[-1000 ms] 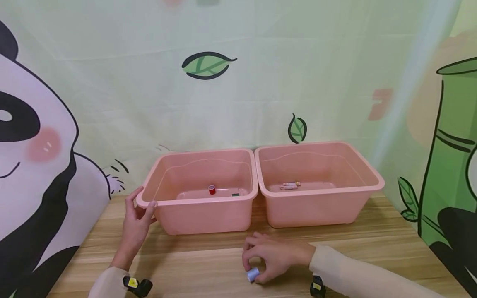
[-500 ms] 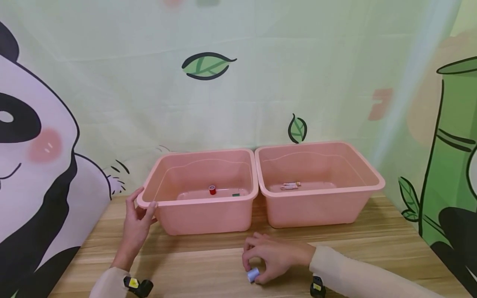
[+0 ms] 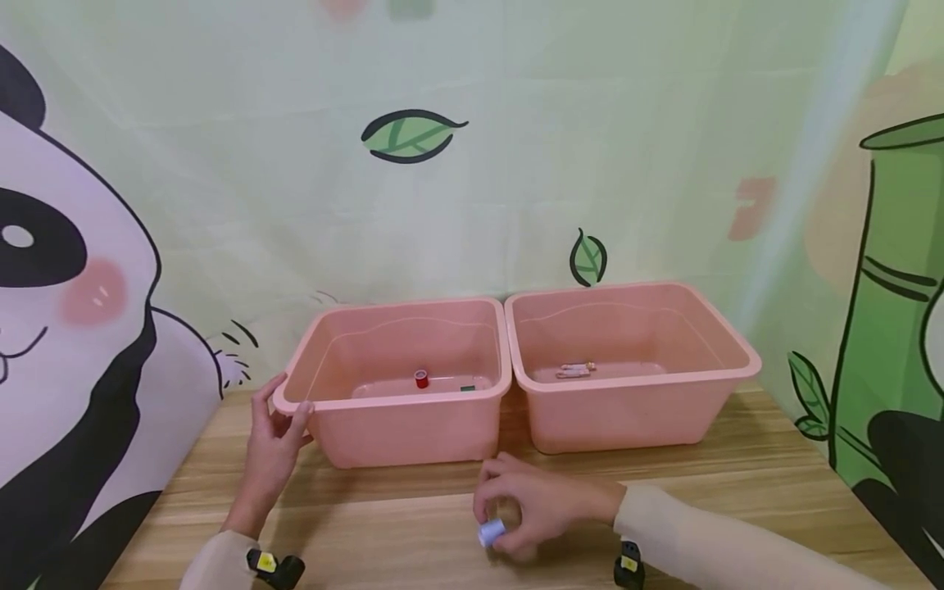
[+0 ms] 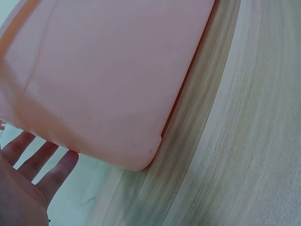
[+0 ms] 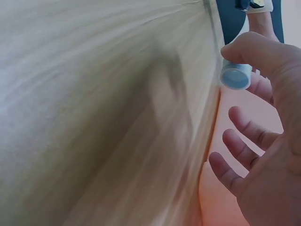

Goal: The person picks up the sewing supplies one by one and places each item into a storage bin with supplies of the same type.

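Observation:
My right hand (image 3: 538,504) pinches a small light blue cylinder (image 3: 491,533) between thumb and index finger, just over the table in front of the bins. In the right wrist view the cylinder (image 5: 236,76) shows a round, darker end, and the other fingers are spread apart from it. My left hand (image 3: 271,447) grips the front left corner of the left pink bin (image 3: 413,430), thumb at the front rim. Seen from the left wrist, several fingers (image 4: 59,172) touch the bin's side. A small red cylinder (image 3: 421,378) with a pale top stands inside that bin, near a green piece (image 3: 468,388).
A second pink bin (image 3: 627,414) stands beside it on the right, rims close together. Small pale pink items (image 3: 575,370) lie on its floor. The wooden table (image 3: 383,533) extends in front of both bins. A printed cloth (image 3: 472,213) hangs behind.
My right hand has lifted the light blue cylinder slightly off the table and shifted it a little left. The left hand keeps its place on the bin.

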{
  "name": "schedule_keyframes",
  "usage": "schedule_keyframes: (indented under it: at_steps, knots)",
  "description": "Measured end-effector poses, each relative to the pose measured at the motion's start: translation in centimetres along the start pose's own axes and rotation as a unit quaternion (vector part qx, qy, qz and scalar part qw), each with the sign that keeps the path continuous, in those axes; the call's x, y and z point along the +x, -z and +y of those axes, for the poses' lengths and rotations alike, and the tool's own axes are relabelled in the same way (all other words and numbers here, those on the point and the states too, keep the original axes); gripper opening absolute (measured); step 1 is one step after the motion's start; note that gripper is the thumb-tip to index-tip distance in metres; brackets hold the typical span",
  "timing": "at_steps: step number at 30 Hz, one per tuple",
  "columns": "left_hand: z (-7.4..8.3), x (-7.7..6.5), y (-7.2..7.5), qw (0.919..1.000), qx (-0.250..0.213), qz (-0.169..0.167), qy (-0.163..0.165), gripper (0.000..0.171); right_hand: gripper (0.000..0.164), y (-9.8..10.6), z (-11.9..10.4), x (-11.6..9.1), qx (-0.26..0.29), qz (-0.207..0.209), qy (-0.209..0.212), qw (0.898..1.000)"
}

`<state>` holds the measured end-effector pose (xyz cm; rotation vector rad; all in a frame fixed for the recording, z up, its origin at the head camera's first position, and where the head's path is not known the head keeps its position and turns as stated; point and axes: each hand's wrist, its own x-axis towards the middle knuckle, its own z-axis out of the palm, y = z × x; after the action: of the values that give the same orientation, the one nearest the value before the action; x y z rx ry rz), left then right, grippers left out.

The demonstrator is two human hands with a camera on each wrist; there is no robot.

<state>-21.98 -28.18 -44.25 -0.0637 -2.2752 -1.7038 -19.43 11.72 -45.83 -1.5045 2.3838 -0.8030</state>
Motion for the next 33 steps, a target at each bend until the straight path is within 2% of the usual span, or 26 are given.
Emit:
schedule_keyframes:
  at_steps: [4,14,23,33]
  knots:
    - [-0.1,0.0,-0.1,1.0000,0.004,0.000,0.004,0.067,0.028,0.4,-0.3,0.2,-0.005,0.016,0.009,1.000]
    - [-0.4,-0.1,0.0,0.9997,0.021,0.006,0.010,0.070,0.027,1.6,-1.0,0.3,-0.004,0.026,0.013,1.000]
    - [-0.6,0.0,0.1,0.9996,0.024,0.005,0.011,0.070,0.026,3.0,-1.9,0.6,0.010,0.015,0.003,1.000]
    - [-0.3,0.1,0.0,0.9996,0.025,0.008,0.007,0.069,0.029,4.8,-2.8,0.9,-0.028,0.034,0.047,0.998]
